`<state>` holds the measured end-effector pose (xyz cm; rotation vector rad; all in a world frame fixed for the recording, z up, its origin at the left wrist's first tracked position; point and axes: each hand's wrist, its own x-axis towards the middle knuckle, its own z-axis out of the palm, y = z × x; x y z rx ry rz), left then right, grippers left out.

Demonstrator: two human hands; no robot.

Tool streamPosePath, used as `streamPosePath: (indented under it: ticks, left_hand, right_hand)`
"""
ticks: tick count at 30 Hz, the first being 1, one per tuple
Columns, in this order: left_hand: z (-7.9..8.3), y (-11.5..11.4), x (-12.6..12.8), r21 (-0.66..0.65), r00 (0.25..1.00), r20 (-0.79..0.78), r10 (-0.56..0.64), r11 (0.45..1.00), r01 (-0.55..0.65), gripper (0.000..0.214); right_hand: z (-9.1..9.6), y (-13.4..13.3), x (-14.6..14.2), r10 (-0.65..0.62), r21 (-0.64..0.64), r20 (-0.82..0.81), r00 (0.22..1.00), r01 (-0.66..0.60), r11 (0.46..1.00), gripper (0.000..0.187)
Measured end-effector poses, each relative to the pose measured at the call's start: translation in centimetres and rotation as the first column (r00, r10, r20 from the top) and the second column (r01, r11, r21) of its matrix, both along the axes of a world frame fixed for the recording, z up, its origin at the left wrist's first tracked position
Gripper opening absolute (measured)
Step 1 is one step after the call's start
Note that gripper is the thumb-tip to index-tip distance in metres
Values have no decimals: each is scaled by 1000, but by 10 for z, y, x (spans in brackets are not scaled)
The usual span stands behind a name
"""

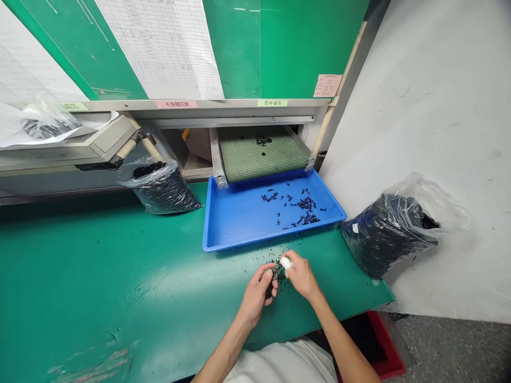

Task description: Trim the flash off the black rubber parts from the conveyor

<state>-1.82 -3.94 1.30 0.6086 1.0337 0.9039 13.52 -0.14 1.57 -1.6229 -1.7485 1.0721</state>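
Left hand (254, 298) is closed, fingers curled around a small grey round piece (273, 274), its exact kind too small to tell. Right hand (300, 275) is pinched together on a small white item (286, 262), which cannot be identified further. The two hands sit just beside each other above the green worktop (80, 276), over a loose scatter of small black parts (263, 259). A blue plastic tray (209, 236) stands directly ahead of the hands and holds further black parts (306, 204) in clusters. Its far edge lies under the end of a green mesh conveyor belt (263, 158), which carries a small heap of black parts (263, 140). A clear plastic bag (159, 189) filled with black parts rests on the worktop left of the tray; a second, fuller bag (385, 234) lies at the worktop's right end, on a white surface. Printed sheets (159, 48) and a pink note (327, 85) are posted on the green panel above. A red crate (389, 346) shows at lower right.
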Motion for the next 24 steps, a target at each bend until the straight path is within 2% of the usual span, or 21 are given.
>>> streamPosePath:
  ticks: [5,8,12,18,24]
  left_hand:
    - [-2,6,-1,-156,960,208,186,976,-155,33]
    - [-1,9,1,-247,920,295,259,950,-189,24]
    - [1,13,3,-350,878,346,330,914,-206,25]
    - [2,17,6,-415,826,434,360,894,-172,24]
    - [0,19,13,-396,856,407,318,906,-148,22]
  right_hand:
    - [1,9,10,32,22,149,988,-36,999,29]
    - [-4,6,14,29,20,228,973,-34,999,30]
    - [-13,-1,29,7,11,333,943,-11,1000,28]
    - [-27,-13,70,-83,43,476,875,71,997,26]
    - [-48,-31,94,-179,125,534,826,132,983,28]
